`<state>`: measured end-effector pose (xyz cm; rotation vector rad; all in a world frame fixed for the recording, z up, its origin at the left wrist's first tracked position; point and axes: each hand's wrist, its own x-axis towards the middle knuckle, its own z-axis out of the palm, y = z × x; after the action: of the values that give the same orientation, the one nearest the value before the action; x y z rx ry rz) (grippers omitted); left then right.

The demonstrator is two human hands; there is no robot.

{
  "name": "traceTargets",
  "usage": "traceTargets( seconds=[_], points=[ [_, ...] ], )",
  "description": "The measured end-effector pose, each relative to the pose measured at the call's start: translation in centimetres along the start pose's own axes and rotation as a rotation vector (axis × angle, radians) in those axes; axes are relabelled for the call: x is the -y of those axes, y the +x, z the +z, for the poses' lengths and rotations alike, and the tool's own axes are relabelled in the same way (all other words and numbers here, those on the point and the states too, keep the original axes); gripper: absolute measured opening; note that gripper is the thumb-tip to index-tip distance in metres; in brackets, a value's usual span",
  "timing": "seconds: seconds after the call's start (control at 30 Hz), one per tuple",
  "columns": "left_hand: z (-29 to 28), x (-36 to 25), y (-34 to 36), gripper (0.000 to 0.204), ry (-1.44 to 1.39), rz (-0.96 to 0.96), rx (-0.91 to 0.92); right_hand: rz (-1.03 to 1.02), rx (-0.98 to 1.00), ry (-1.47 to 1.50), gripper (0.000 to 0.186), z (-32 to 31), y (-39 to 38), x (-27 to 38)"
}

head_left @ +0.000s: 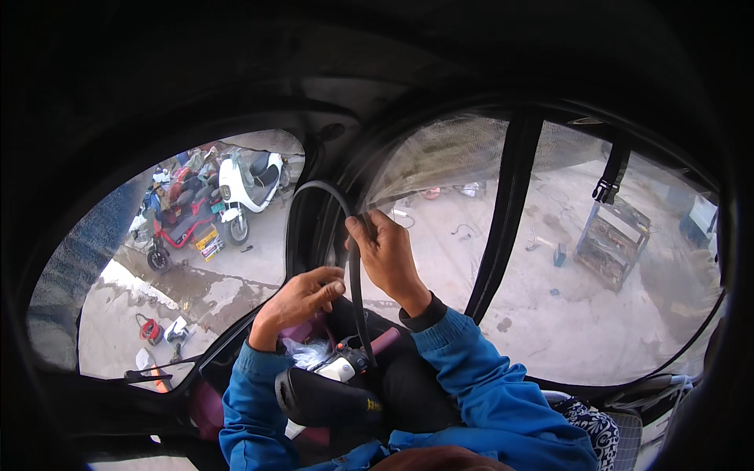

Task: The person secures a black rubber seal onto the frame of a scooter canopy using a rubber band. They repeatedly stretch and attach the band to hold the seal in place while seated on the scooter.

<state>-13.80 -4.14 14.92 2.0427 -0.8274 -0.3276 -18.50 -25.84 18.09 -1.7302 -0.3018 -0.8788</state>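
A long black rubber strip (359,302) arches up by the dark frame post and hangs down in front of me. My right hand (386,255) is closed on it, thumb and fingers pinching it near the top of its straight part. Just left of the strip, my left hand (305,302) has its fingers stretched out and the thumb apart, and nothing shows in it. Below the hands are a scooter handlebar with a white switch housing (336,369), a pink grip (385,340) and some crumpled clear plastic (308,352).
A black canopy with clear windows surrounds me. A black strap with a buckle (605,191) hangs at the right. Through the windows I see a white scooter (250,184), a red scooter (184,228), a red round item (150,330) and an open metal box (614,242) on concrete.
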Motion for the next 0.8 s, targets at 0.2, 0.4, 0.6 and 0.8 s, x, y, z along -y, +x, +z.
traceTargets(
  seconds=[0.2,0.4,0.6,0.8],
  points=[
    [3.2,-2.8,-0.3,0.042,0.075,0.01,0.323,-0.018,-0.071,0.023,0.037,0.4,0.1,0.2],
    [3.6,-5.0,0.5,0.035,-0.089,0.191,0.3,-0.106,-0.098,-0.007,0.029,-3.8,-3.5,0.8],
    [3.7,-8.9,3.3,0.037,-0.35,0.4,0.334,0.264,0.091,0.276,0.052,-9.4,-13.8,1.8],
    [5.1,-12.5,6.2,0.04,-0.581,0.515,0.266,0.363,0.179,-0.066,0.042,-12.5,-19.1,2.0]
  ],
)
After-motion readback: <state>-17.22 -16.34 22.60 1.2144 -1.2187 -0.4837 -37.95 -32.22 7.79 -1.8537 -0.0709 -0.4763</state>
